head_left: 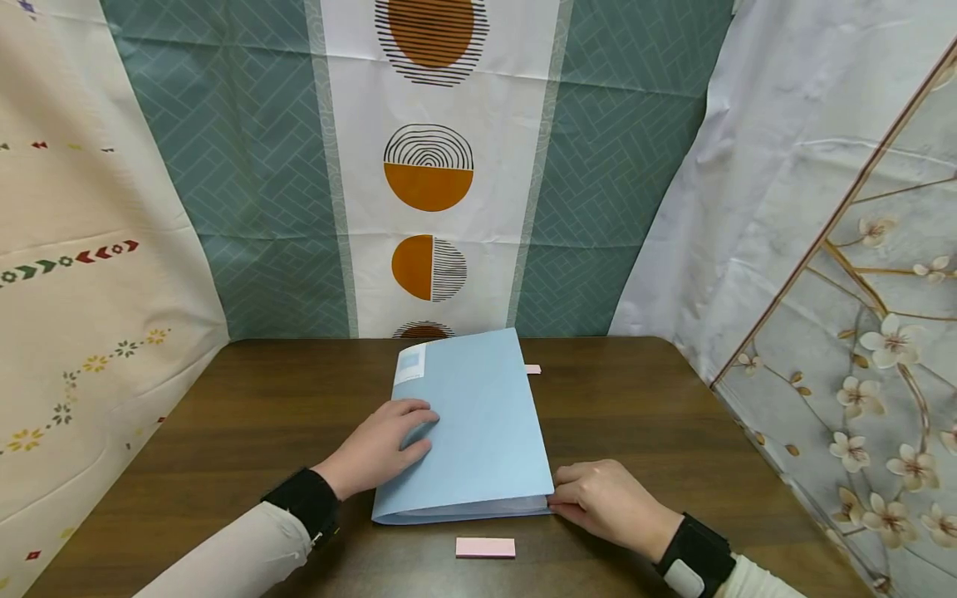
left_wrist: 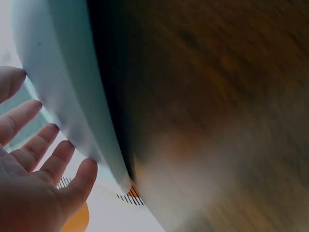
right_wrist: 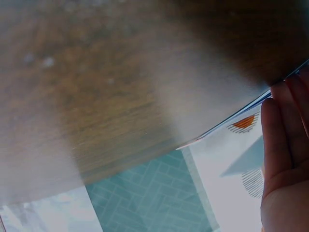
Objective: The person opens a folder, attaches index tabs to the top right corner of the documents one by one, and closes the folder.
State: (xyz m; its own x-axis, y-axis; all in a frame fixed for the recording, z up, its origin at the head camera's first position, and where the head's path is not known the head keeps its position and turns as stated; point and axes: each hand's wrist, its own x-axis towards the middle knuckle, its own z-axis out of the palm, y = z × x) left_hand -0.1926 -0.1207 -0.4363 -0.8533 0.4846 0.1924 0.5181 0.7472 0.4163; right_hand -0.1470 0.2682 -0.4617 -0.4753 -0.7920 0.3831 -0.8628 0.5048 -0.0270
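A light blue folder [head_left: 471, 415] lies on the table in the head view, its spine toward the left and a white label [head_left: 409, 364] near the top of that side. Its lower edge gapes a little, with pale pages showing inside. The left hand [head_left: 389, 444] rests on the cover by the spine; in the left wrist view its spread fingertips touch the spine side [left_wrist: 72, 96]. At the lower right corner, the right hand [head_left: 606, 502] pinches the folder's edge. In the right wrist view the right fingers [right_wrist: 277, 140] meet that thin edge.
A pink sticky-note pad [head_left: 486, 547] lies just in front of the folder. Another small pink piece [head_left: 533, 369] shows past the folder's upper right edge. The brown wooden table [head_left: 299, 374] is bounded by hanging patterned cloths [head_left: 620, 166] behind and at both sides.
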